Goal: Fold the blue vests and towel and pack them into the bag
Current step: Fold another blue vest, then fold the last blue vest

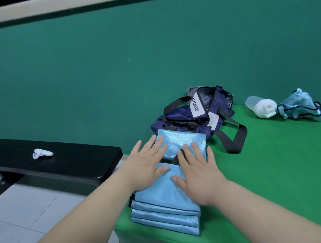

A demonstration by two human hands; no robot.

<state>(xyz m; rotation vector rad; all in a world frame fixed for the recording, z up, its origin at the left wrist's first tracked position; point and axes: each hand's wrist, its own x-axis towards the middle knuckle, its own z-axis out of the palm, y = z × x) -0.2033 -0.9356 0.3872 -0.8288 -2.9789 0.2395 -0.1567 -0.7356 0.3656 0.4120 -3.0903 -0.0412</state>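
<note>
A stack of folded light-blue vests (pixel 166 215) lies at the near left corner of the green mat (pixel 270 171). Both my hands lie flat on the top vest with straight, spread fingers: my left hand (pixel 147 164) on its left side, my right hand (pixel 197 167) on its right side. Just behind the stack sits the navy bag (pixel 193 116) with black straps and a white label, its top open. One more light-blue vest (pixel 302 106) lies crumpled at the far right of the mat.
A translucent shaker bottle with a white lid (pixel 261 106) lies on its side beside the crumpled vest. A black bench (pixel 65 159) stands to the left with a white controller (pixel 41 153) on it. A green wall rises behind; grey floor tiles lie lower left.
</note>
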